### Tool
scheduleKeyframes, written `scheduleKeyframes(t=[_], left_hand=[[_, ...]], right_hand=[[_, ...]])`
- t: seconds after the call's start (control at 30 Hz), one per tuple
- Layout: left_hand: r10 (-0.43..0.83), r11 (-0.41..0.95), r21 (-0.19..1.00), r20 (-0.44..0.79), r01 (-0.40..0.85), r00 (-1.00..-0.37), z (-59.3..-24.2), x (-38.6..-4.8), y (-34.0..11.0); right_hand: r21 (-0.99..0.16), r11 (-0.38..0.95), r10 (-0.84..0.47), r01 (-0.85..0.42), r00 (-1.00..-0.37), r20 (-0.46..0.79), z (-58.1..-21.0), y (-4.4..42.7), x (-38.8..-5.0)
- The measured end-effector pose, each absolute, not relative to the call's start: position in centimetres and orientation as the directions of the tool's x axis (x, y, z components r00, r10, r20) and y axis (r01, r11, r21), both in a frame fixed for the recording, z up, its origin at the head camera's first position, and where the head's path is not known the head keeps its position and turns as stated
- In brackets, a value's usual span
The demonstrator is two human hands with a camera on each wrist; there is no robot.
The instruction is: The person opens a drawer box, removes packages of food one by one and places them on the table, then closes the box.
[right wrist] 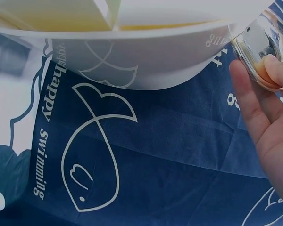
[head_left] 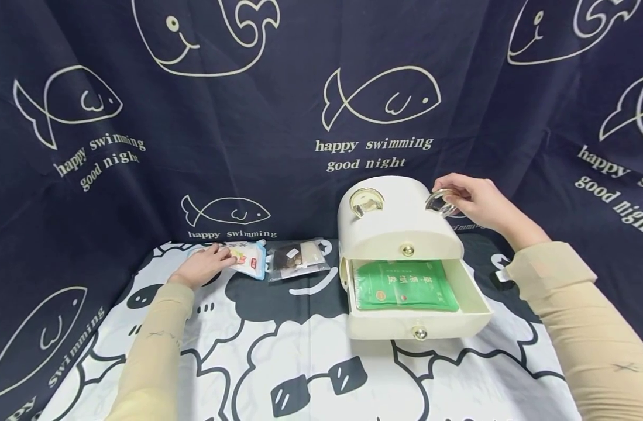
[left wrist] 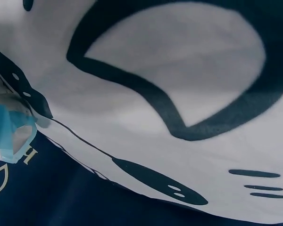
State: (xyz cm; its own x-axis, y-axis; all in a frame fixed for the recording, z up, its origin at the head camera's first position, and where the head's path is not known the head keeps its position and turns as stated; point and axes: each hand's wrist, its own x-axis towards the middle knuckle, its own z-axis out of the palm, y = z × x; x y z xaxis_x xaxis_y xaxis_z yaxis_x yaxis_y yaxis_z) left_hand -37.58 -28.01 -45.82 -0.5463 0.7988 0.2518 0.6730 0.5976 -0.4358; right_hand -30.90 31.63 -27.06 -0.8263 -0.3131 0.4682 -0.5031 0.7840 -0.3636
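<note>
A white storage box (head_left: 389, 231) with two shiny gold ear-like rings stands right of the middle in the head view. Its lower drawer (head_left: 381, 326) is pulled out, and a green packet (head_left: 400, 286) lies flat inside. My right hand (head_left: 476, 199) pinches the right gold ring (right wrist: 262, 42) between thumb and fingers, as the right wrist view also shows. On the left, my left hand (head_left: 205, 266) rests its fingers on a white and blue packet (head_left: 251, 257). The left wrist view shows a corner of a light blue packet (left wrist: 0, 127) but no hand.
Beside the white and blue packet lies a clear bag (head_left: 297, 260) with dark and pale contents. A cartoon-printed cloth (head_left: 310, 397) covers the table. A dark blue fish-print curtain (head_left: 279, 134) hangs close behind the box.
</note>
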Motion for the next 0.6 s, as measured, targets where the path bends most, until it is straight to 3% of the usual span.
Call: scheduleKeyframes(t=[0.17, 0.4, 0.6], left_hand=[[0.806, 0.588, -0.414, 0.225, 0.695, -0.548, -45.83, -37.35, -28.15], [0.767, 0.63, -0.378, 0.166, 0.678, -0.62, -46.3, -37.15, -28.42], [0.719, 0.69, -0.309, 0.199, 0.654, -0.665, -46.1, -36.56, -27.9]], right_hand=[[-0.336, 0.796, -0.314, -0.503, -0.818, 0.482, -27.07, 31.55, -31.06], [-0.335, 0.792, -0.323, -0.511, -0.816, 0.48, -26.99, 31.49, -30.91], [-0.338, 0.797, -0.315, -0.501, -0.821, 0.475, -27.09, 31.6, -30.89]])
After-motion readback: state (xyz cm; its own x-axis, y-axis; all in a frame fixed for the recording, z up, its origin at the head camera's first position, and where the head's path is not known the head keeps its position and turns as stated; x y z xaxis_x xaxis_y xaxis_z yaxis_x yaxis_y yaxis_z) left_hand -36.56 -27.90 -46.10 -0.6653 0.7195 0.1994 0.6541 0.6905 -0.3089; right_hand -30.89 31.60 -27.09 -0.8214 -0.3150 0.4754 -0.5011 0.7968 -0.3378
